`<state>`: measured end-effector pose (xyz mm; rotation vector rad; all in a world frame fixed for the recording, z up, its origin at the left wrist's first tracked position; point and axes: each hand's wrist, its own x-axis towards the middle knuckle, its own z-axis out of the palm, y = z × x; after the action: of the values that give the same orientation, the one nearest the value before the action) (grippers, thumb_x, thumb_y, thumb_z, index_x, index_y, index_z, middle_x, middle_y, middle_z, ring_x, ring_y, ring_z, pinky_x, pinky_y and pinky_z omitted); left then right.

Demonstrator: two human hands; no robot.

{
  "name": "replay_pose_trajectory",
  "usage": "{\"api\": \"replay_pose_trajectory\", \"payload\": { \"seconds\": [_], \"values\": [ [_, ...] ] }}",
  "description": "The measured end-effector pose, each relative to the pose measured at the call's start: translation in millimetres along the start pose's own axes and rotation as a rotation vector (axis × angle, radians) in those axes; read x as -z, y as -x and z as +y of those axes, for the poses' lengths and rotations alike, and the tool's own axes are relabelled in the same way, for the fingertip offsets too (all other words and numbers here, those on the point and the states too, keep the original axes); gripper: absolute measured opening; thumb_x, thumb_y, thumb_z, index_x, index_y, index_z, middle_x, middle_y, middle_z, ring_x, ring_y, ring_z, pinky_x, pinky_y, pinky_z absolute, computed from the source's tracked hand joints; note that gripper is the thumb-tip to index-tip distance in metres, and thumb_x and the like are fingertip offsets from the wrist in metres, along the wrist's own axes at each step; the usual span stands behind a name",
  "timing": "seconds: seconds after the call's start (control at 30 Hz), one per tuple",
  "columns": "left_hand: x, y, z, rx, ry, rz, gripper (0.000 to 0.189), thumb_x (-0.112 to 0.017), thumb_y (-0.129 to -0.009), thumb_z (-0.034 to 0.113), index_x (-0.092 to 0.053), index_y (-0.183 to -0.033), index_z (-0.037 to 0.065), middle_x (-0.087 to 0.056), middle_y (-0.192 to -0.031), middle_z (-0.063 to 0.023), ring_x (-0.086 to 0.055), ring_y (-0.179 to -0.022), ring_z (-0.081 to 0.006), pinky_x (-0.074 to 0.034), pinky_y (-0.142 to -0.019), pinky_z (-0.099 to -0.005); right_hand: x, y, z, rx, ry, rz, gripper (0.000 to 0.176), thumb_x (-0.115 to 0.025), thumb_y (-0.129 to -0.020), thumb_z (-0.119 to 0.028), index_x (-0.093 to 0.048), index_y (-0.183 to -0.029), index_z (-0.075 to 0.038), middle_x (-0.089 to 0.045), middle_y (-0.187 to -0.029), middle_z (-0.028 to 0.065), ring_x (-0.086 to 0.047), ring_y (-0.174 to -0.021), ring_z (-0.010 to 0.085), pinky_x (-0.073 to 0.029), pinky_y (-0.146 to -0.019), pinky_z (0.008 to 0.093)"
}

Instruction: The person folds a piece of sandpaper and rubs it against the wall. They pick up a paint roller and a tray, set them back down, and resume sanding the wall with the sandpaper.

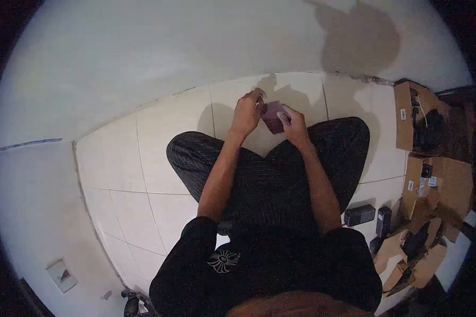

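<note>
Above the tiled floor, in front of my crossed legs, a flat purple-pink rectangular piece [273, 118] is held up, slightly tilted. My right hand [293, 124] grips its right edge, with the thumb over the face. At the piece's upper left is my left hand [248, 112], its fingers bent and drawn together. Something small and pale shows at its fingertips, too small to name. Whether the left fingers touch the piece is not clear.
Open cardboard boxes [404, 116] with dark items inside line the right side. Two black blocks [359, 215] lie on the floor near my right knee. A pale wall [169, 47] rises beyond the tiles, and another stands at the left.
</note>
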<state>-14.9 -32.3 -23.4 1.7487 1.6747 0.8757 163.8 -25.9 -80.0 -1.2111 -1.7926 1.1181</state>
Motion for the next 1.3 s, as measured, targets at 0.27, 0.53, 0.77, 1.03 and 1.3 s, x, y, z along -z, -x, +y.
{"api": "replay_pose_trajectory", "payload": {
  "seconds": [0.27,0.53,0.77,1.03,1.3],
  "values": [
    [-2.1,0.9,-1.8,-0.055,-0.04,0.04,0.023,-0.06,-0.076,0.0,-0.055,-0.099,0.002,-0.064,-0.082,-0.0173,-0.061,-0.085,-0.0386,-0.047,-0.076,-0.0473,-0.2,2.2,-1.8,-0.04,-0.014,0.008,0.039,-0.061,-0.091,-0.018,-0.057,-0.117,0.01,-0.065,-0.107,0.0269,-0.065,-0.1,0.0309,-0.05,-0.087,0.0364],
    [-3.1,0.6,-2.0,-0.047,-0.027,0.055,0.022,-0.06,-0.076,0.0,-0.056,-0.098,0.002,-0.064,-0.083,-0.0175,-0.061,-0.086,-0.039,-0.047,-0.075,-0.0477,10.1,-0.2,-20.8,-0.133,-0.031,-0.082,0.041,-0.06,-0.093,-0.023,-0.057,-0.117,0.009,-0.065,-0.109,0.0258,-0.064,-0.102,0.0323,-0.048,-0.09,0.0377],
    [-3.2,0.4,-0.3,-0.038,-0.064,0.036,0.024,-0.061,-0.076,-0.002,-0.055,-0.099,0.001,-0.064,-0.083,-0.0182,-0.062,-0.085,-0.0389,-0.048,-0.075,-0.0467,6.9,1.0,-16.7,-0.106,0.012,-0.04,0.039,-0.06,-0.092,-0.022,-0.058,-0.116,0.009,-0.064,-0.11,0.0264,-0.063,-0.105,0.0338,-0.047,-0.092,0.0385],
    [-3.2,-0.3,-1.5,-0.043,-0.048,0.03,0.022,-0.059,-0.077,-0.003,-0.055,-0.099,0.0,-0.064,-0.083,-0.0186,-0.062,-0.084,-0.0397,-0.048,-0.075,-0.047,7.1,1.1,-18.2,-0.132,-0.051,-0.063,0.037,-0.06,-0.092,-0.02,-0.058,-0.117,0.008,-0.063,-0.111,0.0264,-0.063,-0.104,0.0356,-0.047,-0.091,0.0388],
    [-2.6,-0.3,-2.8,-0.068,-0.052,0.032,0.024,-0.061,-0.077,0.001,-0.055,-0.1,0.0,-0.063,-0.083,-0.0193,-0.061,-0.086,-0.0404,-0.047,-0.077,-0.0475,6.0,-1.7,-11.5,-0.114,0.024,-0.078,0.04,-0.059,-0.093,-0.022,-0.058,-0.118,0.008,-0.063,-0.113,0.0254,-0.062,-0.107,0.0356,-0.046,-0.093,0.0385]
  ]
}}
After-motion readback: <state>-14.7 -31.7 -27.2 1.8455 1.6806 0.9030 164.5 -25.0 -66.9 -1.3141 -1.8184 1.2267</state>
